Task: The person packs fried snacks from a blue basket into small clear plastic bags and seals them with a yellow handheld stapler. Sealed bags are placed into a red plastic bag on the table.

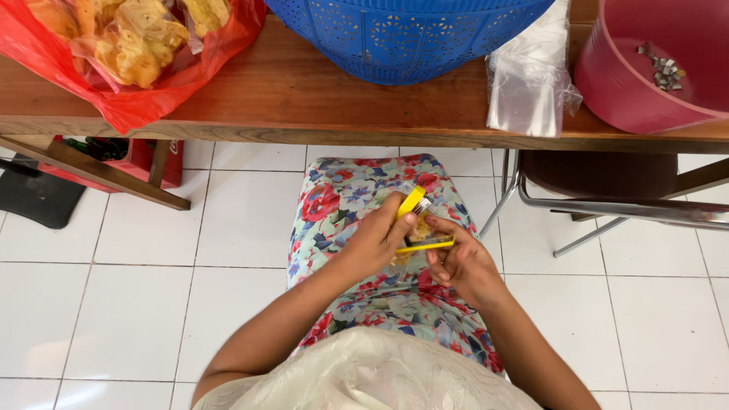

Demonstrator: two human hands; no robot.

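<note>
White tiled floor (114, 304) below, a wooden bench (288, 99) across the top. On the bench: red bag of chips (129, 45), blue basket (402, 38), clear plastic bags (528, 83), pink tub (653, 68), all cut off by the frame edge. Over a floral lap, left hand (372, 243) and right hand (459, 266) both closed on an opened yellow stapler (418, 224). Stapler's inside mostly hidden by fingers.

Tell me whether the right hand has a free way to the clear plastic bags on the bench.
Probably yes. The right hand is at the open yellow stapler over the lap, and nothing shows between it and the clear plastic bags hanging over the wooden bench edge ahead. It would have to let go first.
</note>
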